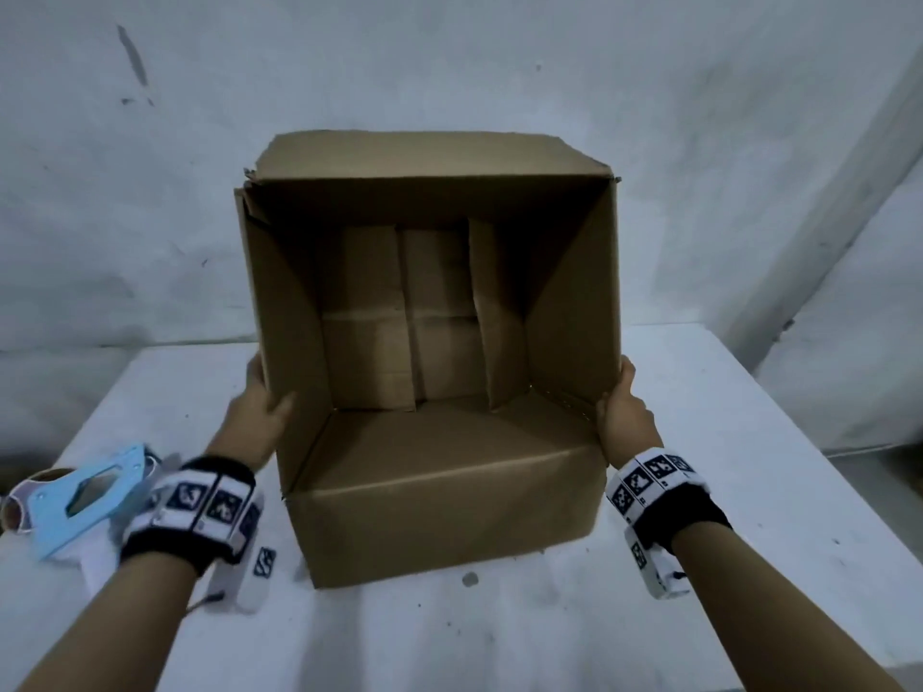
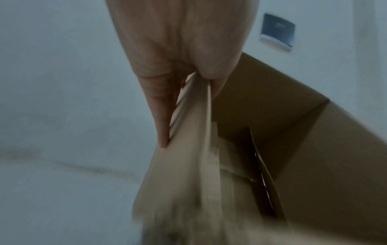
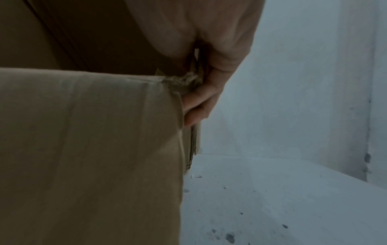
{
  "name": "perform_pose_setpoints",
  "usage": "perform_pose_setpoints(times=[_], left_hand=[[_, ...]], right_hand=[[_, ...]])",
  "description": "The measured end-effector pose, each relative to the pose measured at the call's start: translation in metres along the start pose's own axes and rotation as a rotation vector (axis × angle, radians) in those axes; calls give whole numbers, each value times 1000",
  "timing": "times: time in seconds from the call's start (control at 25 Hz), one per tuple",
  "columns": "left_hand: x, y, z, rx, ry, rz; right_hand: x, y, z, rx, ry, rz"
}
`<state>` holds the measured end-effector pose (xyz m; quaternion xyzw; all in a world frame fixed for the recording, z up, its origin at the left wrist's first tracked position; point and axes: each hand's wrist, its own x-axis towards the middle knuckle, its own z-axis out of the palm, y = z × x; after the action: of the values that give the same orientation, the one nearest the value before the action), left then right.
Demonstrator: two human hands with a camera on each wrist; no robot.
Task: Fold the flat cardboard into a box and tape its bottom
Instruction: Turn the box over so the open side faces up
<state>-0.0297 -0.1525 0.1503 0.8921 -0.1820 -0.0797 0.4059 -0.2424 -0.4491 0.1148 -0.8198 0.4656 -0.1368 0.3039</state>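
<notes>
A brown cardboard box (image 1: 449,496) stands on the white table (image 1: 724,442), its open mouth tipped toward me and its folded bottom flaps visible inside at the far end. My left hand (image 1: 262,399) grips the left wall's edge, thumb inside and fingers outside, which the left wrist view confirms on the box (image 2: 188,149) with the hand (image 2: 180,54). My right hand (image 1: 624,412) grips the right wall's edge the same way; the right wrist view shows its fingers (image 3: 199,102) curled round the corner of the box (image 3: 90,140).
A blue tape dispenser (image 1: 85,496) with a tape roll lies at the table's left edge, beside my left wrist. White walls stand close behind and to the right. Bare table shows in front and to the right of the box.
</notes>
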Motion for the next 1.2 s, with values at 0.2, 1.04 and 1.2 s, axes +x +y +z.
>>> perform_pose_setpoints(times=[0.2,1.04,1.2], left_hand=[[-18,-11,12,-67,-19,-132],[-125,5,8,-218,104,81],[-130,29,33,-170,65,89]], right_hand=[[-7,-7,-9,-65,-7,-57],[-110,45,-67,476,129,-218],[-110,69,-71,585,196,-178]])
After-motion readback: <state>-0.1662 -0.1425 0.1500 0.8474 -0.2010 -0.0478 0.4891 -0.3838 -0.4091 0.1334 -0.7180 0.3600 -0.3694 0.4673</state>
